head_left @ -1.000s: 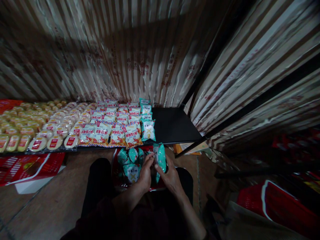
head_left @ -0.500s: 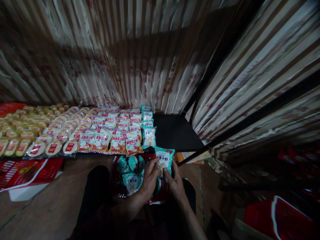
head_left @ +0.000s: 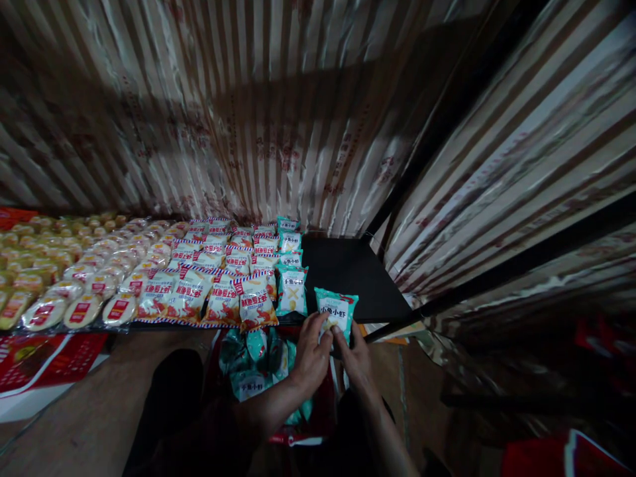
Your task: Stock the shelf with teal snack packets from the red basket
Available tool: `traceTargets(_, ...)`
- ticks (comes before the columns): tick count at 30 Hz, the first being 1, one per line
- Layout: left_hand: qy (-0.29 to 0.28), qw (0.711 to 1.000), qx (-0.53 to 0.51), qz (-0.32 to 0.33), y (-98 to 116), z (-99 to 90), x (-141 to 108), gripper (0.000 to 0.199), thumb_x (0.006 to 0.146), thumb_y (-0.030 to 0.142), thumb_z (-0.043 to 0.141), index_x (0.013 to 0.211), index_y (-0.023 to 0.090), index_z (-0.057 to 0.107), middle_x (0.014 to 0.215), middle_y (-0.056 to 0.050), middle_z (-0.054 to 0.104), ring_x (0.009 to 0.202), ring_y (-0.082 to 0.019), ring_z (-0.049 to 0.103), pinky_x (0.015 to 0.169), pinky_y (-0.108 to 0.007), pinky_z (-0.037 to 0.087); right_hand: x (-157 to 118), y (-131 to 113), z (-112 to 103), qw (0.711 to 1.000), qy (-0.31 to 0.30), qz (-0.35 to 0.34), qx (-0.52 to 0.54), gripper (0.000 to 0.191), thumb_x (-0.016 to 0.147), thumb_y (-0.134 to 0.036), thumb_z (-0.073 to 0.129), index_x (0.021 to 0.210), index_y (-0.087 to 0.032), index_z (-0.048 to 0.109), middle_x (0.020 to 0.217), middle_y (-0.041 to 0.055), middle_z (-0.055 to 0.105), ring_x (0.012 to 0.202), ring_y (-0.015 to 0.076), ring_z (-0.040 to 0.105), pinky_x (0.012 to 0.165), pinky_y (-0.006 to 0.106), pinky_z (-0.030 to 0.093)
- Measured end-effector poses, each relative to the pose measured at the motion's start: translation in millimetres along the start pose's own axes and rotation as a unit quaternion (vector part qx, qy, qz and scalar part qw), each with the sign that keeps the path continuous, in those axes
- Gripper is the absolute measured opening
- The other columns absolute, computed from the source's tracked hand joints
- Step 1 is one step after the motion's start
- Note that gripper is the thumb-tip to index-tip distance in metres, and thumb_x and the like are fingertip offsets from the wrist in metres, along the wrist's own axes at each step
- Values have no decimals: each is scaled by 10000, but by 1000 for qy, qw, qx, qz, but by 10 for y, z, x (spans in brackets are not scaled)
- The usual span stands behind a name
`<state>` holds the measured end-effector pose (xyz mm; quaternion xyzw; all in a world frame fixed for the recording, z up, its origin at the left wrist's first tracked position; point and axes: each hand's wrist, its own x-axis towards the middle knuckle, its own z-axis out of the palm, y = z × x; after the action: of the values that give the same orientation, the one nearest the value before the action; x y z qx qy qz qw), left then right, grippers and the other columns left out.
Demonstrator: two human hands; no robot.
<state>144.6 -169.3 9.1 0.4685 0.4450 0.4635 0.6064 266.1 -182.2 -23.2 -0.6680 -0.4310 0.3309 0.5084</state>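
Black shelf [head_left: 355,268] with yellow packs [head_left: 14,307], round packs [head_left: 81,311], white-and-orange bags [head_left: 256,301], teal bags [head_left: 292,290].

can see a striped brown-and-cream sheet [head_left: 298,132] behind round white wrapped cakes [head_left: 82,310], and a red plastic basket [head_left: 30,361] below.

Glossy plastic packet [head_left: 340,308], smooth shelf [head_left: 348,268]

Teal packet [head_left: 338,305] turned from nearly edge-on to label facing camera; left hand [head_left: 313,354] and right hand [head_left: 356,359] shifted farther with it, from red basket [head_left: 298,440] to near edge of black shelf [head_left: 348,265].
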Motion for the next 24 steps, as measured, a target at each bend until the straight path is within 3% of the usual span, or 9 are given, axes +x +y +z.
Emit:
traceTargets(5, 13, 1000, 13, -4, -8, 50, 83, 391, 807, 231, 530, 1186, 209, 624, 1339, -88, 506, 1283, -248, 413, 1136, -346, 248, 103, -18, 9, 1000, 6, 16, 5, 653, 764, -564, 592, 1285, -179, 505, 1203, 118, 640, 1107, 291, 591, 956, 438, 459)
traceTargets(13, 2, 991, 136, -12, 30, 184, 251, 460, 830, 207, 448, 1281, 184, 534, 1403, -87, 471, 1330, -217, 384, 1149, -343, 245, 297, 62, 13, 999, 48, 6, -5, 698, 747, -584, 603, 1303, -173, 508, 1210, 119, 638, 1117, 288, 581, 988, 444, 436)
traceTargets(19, -7, 974, 226, 7, 189, 306, 572, 525, 842, 240, 422, 1358, 146, 441, 1445, -104, 422, 1348, -204, 366, 1147, -320, 256, 631, -62, 37, 999, 34, 0, 30, 694, 744, -604, 591, 1290, -183, 513, 1237, 100, 626, 1130, 279, 576, 994, 419, 433)
traceTargets(24, 10, 966, 259, 7, 342, 433, 966, 503, 868, 280, 413, 1344, 127, 458, 1421, -132, 448, 1329, -222, 397, 1133, -317, 277, 1052, -115, 61, 999, 11, -28, 36, 669, 776, -593, 562, 1308, -194, 498, 1211, 100, 641, 1098, 273, 591, 973, 409, 442)
